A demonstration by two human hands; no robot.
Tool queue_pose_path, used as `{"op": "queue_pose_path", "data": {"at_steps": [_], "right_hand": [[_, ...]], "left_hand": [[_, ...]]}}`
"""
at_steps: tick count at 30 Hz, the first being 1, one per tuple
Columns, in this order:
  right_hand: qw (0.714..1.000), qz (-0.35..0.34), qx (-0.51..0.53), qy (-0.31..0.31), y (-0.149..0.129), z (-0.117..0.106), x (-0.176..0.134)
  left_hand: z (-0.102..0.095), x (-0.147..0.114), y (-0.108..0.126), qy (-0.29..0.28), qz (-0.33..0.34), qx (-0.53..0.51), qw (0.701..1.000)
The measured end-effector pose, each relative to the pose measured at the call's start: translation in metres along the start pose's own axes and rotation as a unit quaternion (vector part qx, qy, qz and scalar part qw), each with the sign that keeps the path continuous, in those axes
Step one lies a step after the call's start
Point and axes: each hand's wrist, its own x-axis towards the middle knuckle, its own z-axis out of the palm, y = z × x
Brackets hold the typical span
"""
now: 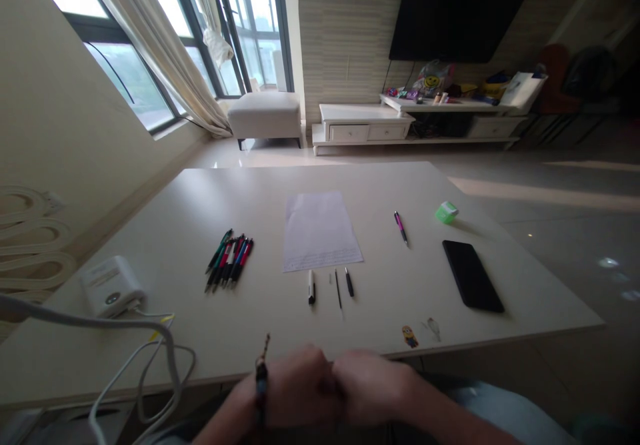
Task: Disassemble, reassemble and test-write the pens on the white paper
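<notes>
Both fists are curled tight, left hand [300,385] pressed against right hand [373,385] below the table [165,338] edge (whether they grip anything, I cannot tell). The pen parts [330,286] lie well apart ahead, below the paper [320,228]; a careless reach could likely roll the thin refill [339,290] away.

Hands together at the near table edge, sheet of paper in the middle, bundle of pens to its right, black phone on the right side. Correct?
Not quite. In the head view the pens lie left of the paper, not right. The hands and the phone are as you say.
</notes>
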Motion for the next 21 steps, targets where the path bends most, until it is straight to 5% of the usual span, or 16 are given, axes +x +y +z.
{"op": "queue_pose_path", "data": {"at_steps": [1,2,5,7,13,21], "right_hand": [[0.999,0.005,0.005,0.037,0.001,-0.015,0.008],[0.998,0.007,0.015,0.064,0.003,-0.031,0.014],[0.976,0.078,-0.017,0.200,0.015,-0.067,0.026],[0.960,0.133,-0.057,0.240,0.022,-0.076,0.034],[0.940,0.207,-0.124,0.242,0.021,-0.062,0.052],[0.936,0.205,-0.158,0.240,0.013,-0.056,0.059]], "left_hand": [[-0.010,0.008,0.007,-0.064,0.006,0.020,0.998],[-0.020,0.018,0.014,-0.060,0.014,0.031,0.998],[-0.040,0.047,0.025,0.201,-0.003,0.170,0.965],[-0.043,0.064,0.023,0.293,-0.046,0.259,0.919],[-0.027,0.085,0.002,0.269,-0.084,0.311,0.908],[-0.028,0.072,-0.003,0.262,-0.087,0.322,0.906]]}}
